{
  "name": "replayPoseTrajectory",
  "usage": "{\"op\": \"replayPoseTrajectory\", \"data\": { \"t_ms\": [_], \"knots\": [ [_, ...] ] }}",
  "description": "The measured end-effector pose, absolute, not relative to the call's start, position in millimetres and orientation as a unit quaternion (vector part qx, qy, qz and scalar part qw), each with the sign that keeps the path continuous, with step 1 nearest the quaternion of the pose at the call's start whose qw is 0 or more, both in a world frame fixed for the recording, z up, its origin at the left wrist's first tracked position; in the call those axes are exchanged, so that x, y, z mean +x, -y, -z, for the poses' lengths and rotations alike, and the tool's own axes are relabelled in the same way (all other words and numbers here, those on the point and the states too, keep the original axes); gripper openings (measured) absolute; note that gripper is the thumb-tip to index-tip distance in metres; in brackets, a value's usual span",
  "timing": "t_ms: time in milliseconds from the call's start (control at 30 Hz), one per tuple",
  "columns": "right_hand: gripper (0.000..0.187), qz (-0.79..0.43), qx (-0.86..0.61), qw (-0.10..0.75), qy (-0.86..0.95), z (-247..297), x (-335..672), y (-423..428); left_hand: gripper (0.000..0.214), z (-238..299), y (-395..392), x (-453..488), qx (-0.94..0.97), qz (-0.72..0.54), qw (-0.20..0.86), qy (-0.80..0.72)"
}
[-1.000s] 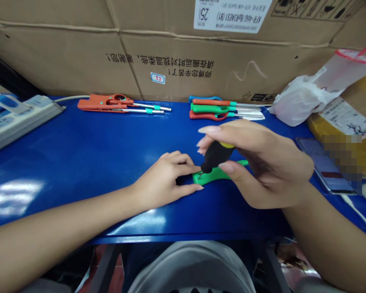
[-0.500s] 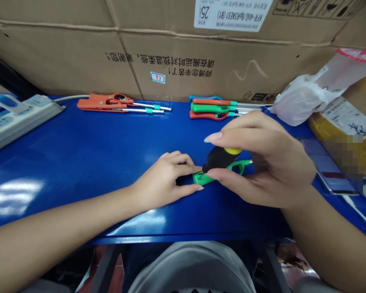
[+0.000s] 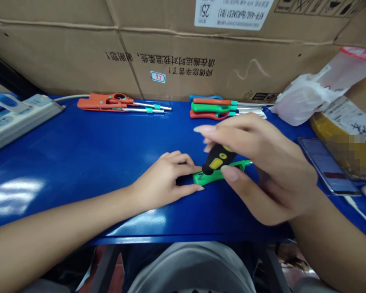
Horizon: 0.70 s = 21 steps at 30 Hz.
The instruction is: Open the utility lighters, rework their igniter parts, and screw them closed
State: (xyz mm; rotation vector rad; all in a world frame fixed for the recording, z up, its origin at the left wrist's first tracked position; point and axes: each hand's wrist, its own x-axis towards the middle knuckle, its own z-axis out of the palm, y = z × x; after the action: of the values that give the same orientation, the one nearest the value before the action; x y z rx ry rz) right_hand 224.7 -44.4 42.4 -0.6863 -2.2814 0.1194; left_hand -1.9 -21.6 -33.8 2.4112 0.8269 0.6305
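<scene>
A green long-necked lighter [image 3: 212, 175] lies on the blue table, its handle end toward my left hand [image 3: 167, 179]. The thumb and index finger of that hand pinch the end of its handle. My right hand [image 3: 262, 167] is around a short black-and-yellow screwdriver [image 3: 218, 158], thumb below the handle and fingers above it. The screwdriver leans to the right, its thin metal tip on the lighter's handle near my left fingertips. Part of the lighter's trigger end and neck is hidden behind my right hand.
Two orange lighters [image 3: 106, 102] lie at the back left, and a stack of several coloured lighters [image 3: 213, 108] at the back centre. A cardboard box [image 3: 79, 61] walls the rear. A power strip [image 3: 21, 118] stands left; a phone [image 3: 326, 167] and bagged cup [image 3: 301, 97] are right.
My right hand's fingers have loosened and shifted round the screwdriver handle, which has turned and now shows its yellow patches. My left hand and the green lighter stay put.
</scene>
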Motion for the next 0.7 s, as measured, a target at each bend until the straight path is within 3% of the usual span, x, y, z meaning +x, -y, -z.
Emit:
{"op": "replayPoseTrajectory", "data": {
  "t_ms": [100,233,333,433,600,700],
  "knots": [
    [0.042,-0.067,-0.242,0.356,0.900,-42.5,225.1,44.5,0.027,34.5,21.5,-2.0,0.888,-0.236,0.255,-0.302],
    [0.025,-0.012,-0.251,0.400,0.881,-38.1,223.7,41.0,0.029,33.3,21.5,-1.8,0.886,-0.215,0.273,-0.307],
    [0.028,-0.021,-0.249,0.400,0.882,-37.3,223.6,41.6,0.028,32.8,21.4,-1.8,0.888,-0.220,0.269,-0.302],
    [0.044,-0.083,-0.232,0.366,0.897,-38.8,222.7,43.6,0.025,33.1,21.4,-1.6,0.888,-0.228,0.261,-0.304],
    [0.032,-0.007,-0.262,0.396,0.880,-37.6,220.8,42.9,0.031,33.2,21.1,-1.4,0.886,-0.207,0.270,-0.314],
    [0.042,-0.035,-0.268,0.393,0.879,-36.9,223.2,42.5,0.030,33.9,20.9,-1.9,0.890,-0.228,0.253,-0.303]
  ]
}}
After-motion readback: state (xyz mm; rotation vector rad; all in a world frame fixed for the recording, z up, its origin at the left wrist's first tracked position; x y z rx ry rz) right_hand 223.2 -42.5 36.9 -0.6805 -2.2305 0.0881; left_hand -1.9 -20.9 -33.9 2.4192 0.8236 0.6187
